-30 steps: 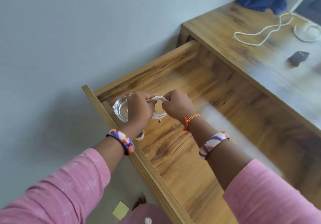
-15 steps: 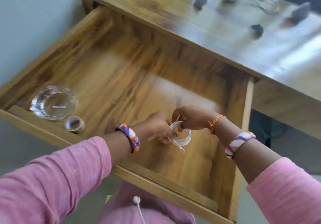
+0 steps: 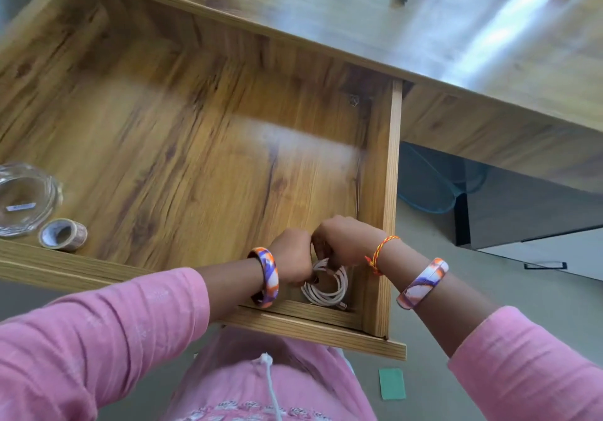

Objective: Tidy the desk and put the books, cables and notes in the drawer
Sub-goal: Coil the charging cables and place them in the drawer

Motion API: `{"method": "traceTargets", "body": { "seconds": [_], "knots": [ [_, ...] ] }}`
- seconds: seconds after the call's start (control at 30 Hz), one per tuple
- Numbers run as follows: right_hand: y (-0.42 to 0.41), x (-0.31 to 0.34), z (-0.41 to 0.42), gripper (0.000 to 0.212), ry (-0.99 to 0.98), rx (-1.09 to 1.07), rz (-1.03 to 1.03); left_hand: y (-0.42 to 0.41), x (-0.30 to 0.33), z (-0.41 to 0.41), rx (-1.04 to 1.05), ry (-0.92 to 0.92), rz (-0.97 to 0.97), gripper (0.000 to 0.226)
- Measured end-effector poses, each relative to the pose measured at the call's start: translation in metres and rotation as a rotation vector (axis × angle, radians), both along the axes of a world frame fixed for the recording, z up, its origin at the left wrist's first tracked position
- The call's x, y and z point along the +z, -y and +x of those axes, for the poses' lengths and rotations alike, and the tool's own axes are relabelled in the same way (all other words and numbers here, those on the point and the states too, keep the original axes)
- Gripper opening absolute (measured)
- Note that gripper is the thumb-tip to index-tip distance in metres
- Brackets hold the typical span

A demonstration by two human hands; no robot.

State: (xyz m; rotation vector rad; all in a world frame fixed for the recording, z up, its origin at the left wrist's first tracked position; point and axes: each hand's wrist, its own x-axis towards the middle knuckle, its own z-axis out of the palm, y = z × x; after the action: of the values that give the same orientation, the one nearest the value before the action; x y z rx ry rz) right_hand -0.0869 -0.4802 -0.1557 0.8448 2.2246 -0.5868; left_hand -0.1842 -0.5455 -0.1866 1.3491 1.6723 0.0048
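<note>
Coiled white cable [image 3: 328, 285] sits in front-right corner of open wooden drawer [image 3: 390, 224], left hand [image 3: 290, 257] & right hand [image 3: 346, 241] w/ fingers curled pinching its top, prob. keeping loops from springing apart.

Head cam, steep down, close.

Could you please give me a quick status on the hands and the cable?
Both hands, left hand and right hand, gripping coiled white cable. Cable low in drawer front right corner. Nothing obstructing.
</note>
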Motion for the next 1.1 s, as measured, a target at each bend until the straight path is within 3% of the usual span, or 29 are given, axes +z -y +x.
{"method": "traceTargets", "body": {
  "seconds": [0.33, 0.43, 0.6, 0.73, 0.8, 1.0, 1.1],
  "knots": [
    [0.001, -0.001, 0.000, 0.013, 0.015, 0.029, 0.115, -0.002, -0.007, 0.001, 0.070, 0.006, 0.024, 0.033],
    [-0.003, 0.001, -0.003, 0.019, 0.038, 0.022, 0.085, -0.005, -0.006, -0.002, 0.095, 0.023, 0.030, 0.031],
    [-0.016, 0.018, -0.007, 0.051, 0.097, 0.063, 0.048, -0.013, -0.001, -0.010, 0.096, 0.051, -0.028, 0.035],
    [-0.024, 0.014, -0.010, 0.037, 0.117, 0.088, 0.034, -0.016, 0.003, -0.013, 0.120, 0.045, -0.063, 0.035],
    [-0.026, 0.012, -0.010, 0.028, 0.117, 0.114, 0.023, -0.014, 0.003, -0.011, 0.140, 0.012, -0.058, 0.037],
    [-0.036, 0.011, -0.007, 0.032, 0.083, 0.259, 0.033, -0.014, 0.008, -0.009, 0.188, -0.178, -0.023, 0.047],
    [-0.044, 0.015, -0.006, 0.028, 0.030, 0.330, 0.039, -0.016, 0.011, -0.009, 0.160, -0.284, -0.040, 0.041]
  ]
}}
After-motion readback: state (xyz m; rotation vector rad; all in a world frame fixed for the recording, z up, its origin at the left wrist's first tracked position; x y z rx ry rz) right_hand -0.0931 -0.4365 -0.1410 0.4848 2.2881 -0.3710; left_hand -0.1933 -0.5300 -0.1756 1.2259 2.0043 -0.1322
